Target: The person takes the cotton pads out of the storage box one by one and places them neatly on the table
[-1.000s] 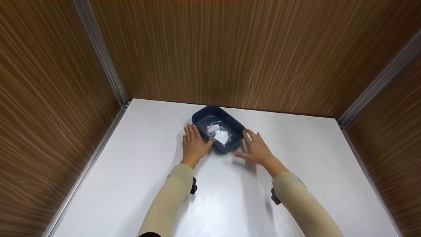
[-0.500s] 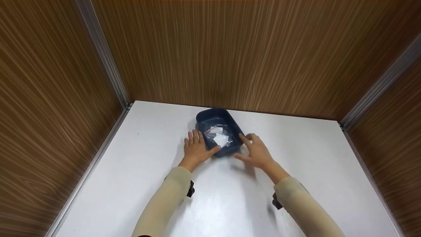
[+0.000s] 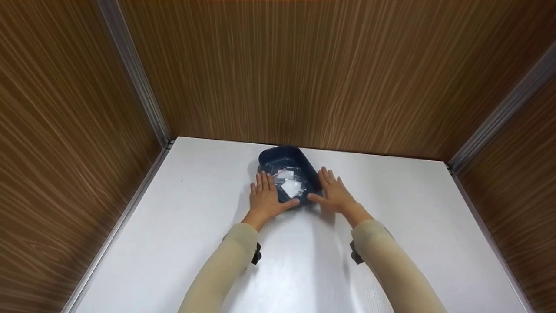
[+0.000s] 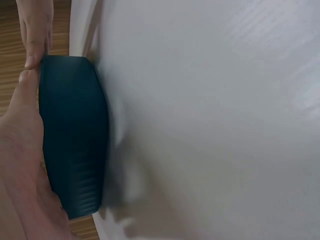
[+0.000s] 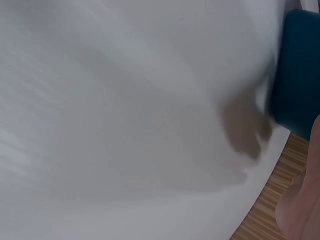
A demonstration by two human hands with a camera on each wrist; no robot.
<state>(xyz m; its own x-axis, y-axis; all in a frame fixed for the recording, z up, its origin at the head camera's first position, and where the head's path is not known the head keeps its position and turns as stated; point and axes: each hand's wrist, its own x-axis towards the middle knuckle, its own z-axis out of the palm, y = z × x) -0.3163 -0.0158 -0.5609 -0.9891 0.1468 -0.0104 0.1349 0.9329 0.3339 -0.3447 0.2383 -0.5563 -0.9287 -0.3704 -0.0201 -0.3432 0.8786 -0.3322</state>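
Observation:
A dark blue plastic box (image 3: 282, 152) stands on the white table, its far end close to the wood-grain back wall. Inside it lie clear plastic packets (image 3: 291, 188) with white pieces in them. My left hand (image 3: 266, 202) lies with straight fingers along the box's left side, its thumb at the near rim. On the other side my right hand (image 3: 339, 195) has its fingers straight beside the right wall, thumb toward the near end. The left wrist view shows the ribbed outside of the box (image 4: 75, 135), both thumbs nearly meeting along its rim.
Wood-grain panels (image 3: 286, 78) rise at the back and on both sides, with metal rails (image 3: 139, 74) at the corners. The white table (image 3: 208, 195) spreads around the box. Each sleeve has a dark wrist device (image 3: 256, 254).
The box has turned clockwise, so it lies more nearly front to back. My right fingers, bent at its corner before, now lie straight along the side. My left hand has shifted slightly right.

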